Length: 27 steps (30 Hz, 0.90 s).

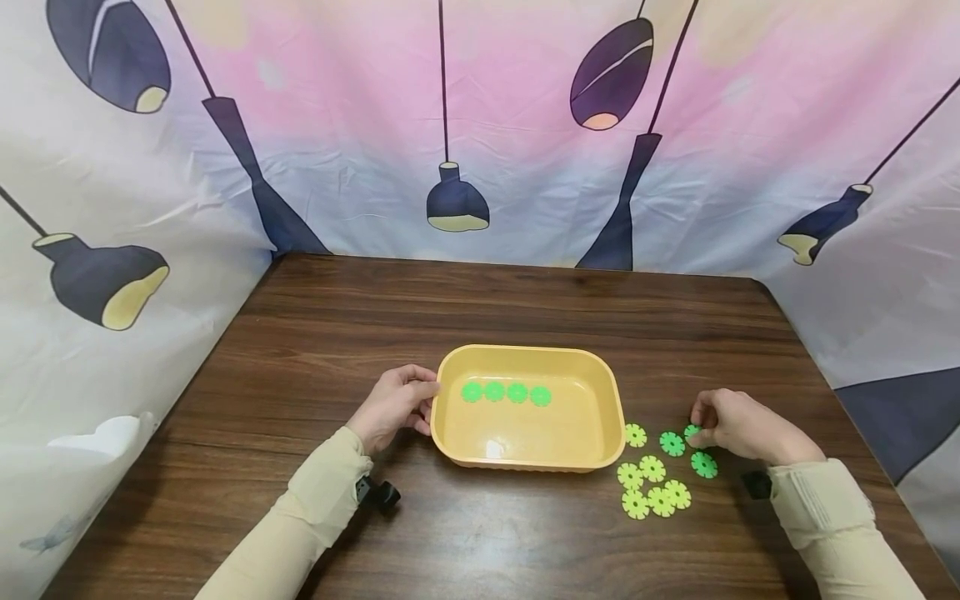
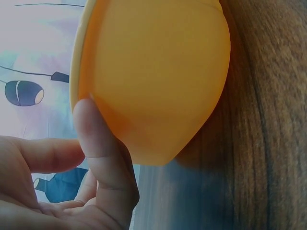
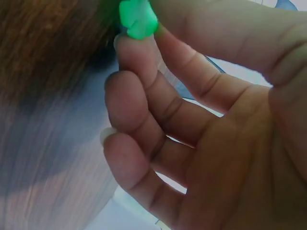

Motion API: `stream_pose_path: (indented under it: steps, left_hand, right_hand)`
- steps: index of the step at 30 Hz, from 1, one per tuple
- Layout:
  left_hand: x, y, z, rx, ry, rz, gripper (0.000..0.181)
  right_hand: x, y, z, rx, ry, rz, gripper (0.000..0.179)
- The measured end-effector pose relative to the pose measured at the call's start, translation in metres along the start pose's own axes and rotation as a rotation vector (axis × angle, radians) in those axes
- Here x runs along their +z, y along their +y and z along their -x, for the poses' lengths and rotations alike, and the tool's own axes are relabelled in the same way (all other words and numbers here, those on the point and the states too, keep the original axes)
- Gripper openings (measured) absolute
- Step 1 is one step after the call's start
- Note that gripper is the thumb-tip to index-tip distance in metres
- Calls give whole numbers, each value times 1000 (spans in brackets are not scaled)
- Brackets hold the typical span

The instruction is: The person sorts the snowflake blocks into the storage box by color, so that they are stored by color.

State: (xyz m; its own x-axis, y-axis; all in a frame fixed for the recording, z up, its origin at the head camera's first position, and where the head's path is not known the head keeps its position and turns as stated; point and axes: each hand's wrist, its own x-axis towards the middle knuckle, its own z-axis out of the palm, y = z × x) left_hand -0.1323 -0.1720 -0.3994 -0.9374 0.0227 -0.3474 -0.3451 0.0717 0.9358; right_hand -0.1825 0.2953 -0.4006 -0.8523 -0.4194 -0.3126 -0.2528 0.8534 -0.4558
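Over to the right of the yellow tray (image 1: 581,425), the right hand (image 1: 750,427) pinches a green disc (image 3: 138,19) between thumb and finger, near loose discs (image 1: 652,468). The left hand (image 1: 393,407) grips the tray's left rim.

Printed cloth (image 1: 360,167) hung behind the desk (image 1: 360,317), its background blending from cream through pink to pale blue, with faint creases across it. Dark pendant lamps (image 1: 457,196) with pale yellow openings dangled on thin black cords in the pattern. Whitish cloth (image 1: 45,367) closed off the left side, and a greyish panel (image 1: 885,333) the right, a dark shape printed low on it. The desk had brown, streaky wood grain, and soft light (image 1: 487,546) gleamed on its near part.
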Motion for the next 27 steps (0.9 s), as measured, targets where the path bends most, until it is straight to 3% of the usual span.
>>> stream_pose_path:
  steps: [11, 21, 27]
  left_hand:
    - [0, 0, 1, -10, 3, -14, 26]
    - [0, 1, 1, -8, 9, -17, 26]
    - [0, 1, 1, -10, 17, -28, 26]
  right_hand:
    - [-8, -8, -5, -26, 84, -28, 14]
    - [-14, -48, -16, -114, 421, -114, 26]
    - [-11, -78, -26, -205, 493, -179, 20]
